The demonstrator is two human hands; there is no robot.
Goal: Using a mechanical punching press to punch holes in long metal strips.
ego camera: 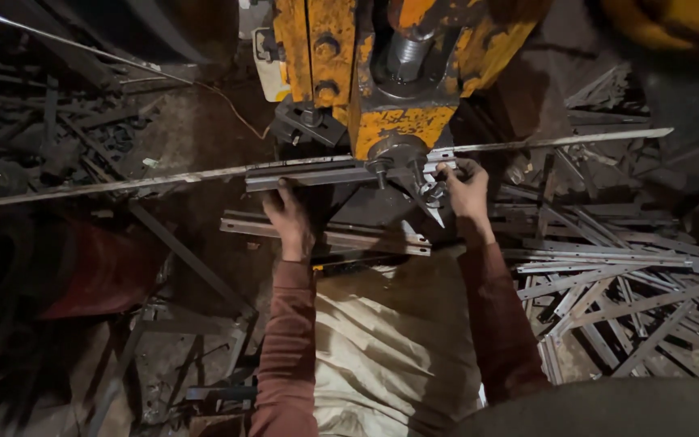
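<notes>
The dark, dirty floor [204,137] carries a heap of cut flat metal strips [616,299] on the right, lying crossed over one another. On the left lie tangled scrap bars and rods [58,137] and a red drum [82,271] on its side. A pale cloth [390,348] is spread in the middle, with a few short bars [204,324] loose on the ground just left of it.

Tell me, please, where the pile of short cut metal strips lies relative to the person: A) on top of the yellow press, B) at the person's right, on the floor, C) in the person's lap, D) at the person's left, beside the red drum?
B: the pile of short metal strips spreads over the floor beyond the right hand, which is at the long strip under the yellow press.
</notes>
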